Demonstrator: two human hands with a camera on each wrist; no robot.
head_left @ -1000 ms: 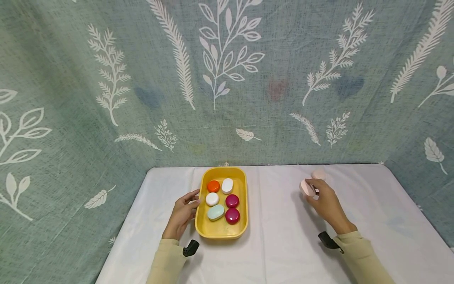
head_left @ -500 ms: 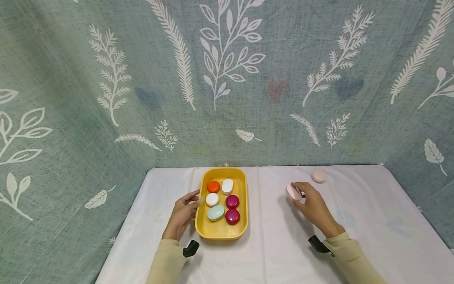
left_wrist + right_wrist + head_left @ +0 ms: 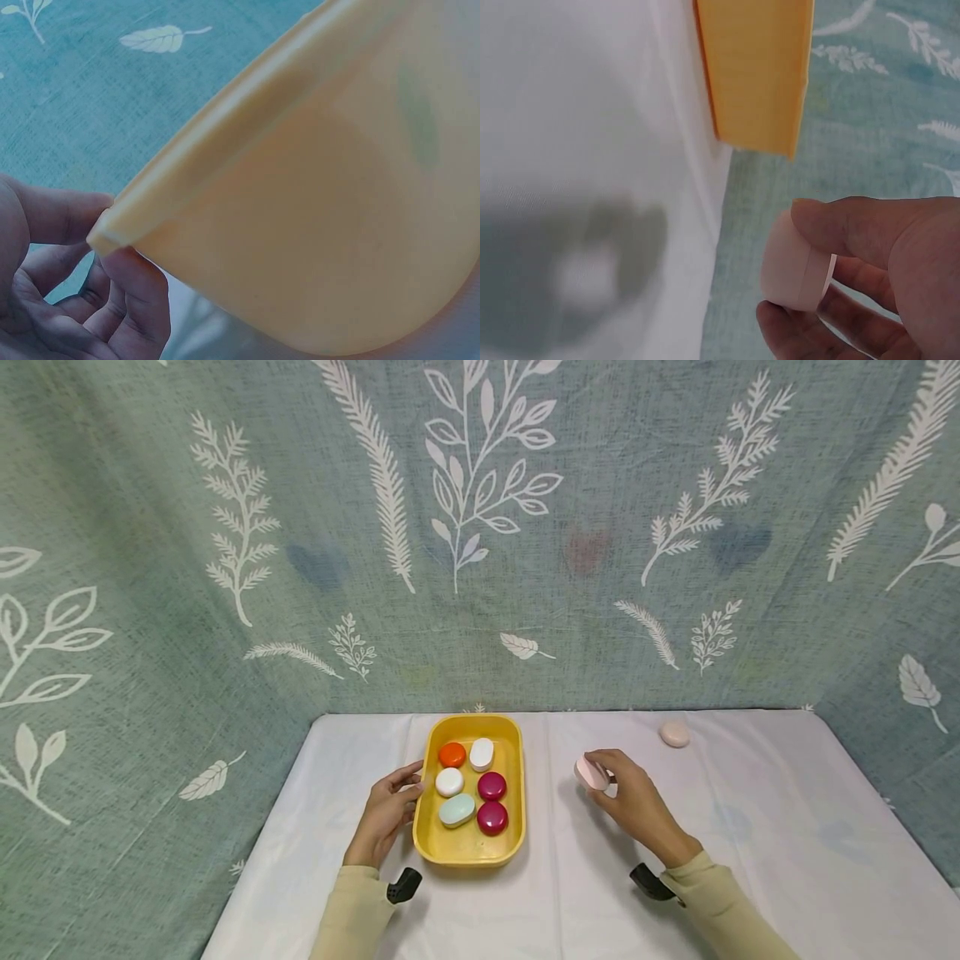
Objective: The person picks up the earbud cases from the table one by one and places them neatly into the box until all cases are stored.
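Observation:
My right hand pinches a pale pink soap bar above the white cloth, right of the yellow tray. In the right wrist view the thumb lies on one side of the soap bar and fingers on the other. My left hand grips the tray's left edge; thumb and finger pinch its rim in the left wrist view. The tray holds an orange soap, two white soaps, a pale green oval soap and two dark magenta soaps.
Another pale pink soap bar lies on the cloth near the back right. White cloth covers the table. A green leaf-patterned curtain stands along the back and both sides.
The right hand has carried the pink soap bar leftward, nearer the tray, uncovering the other pink soap behind it. The left hand and tray have stayed put.

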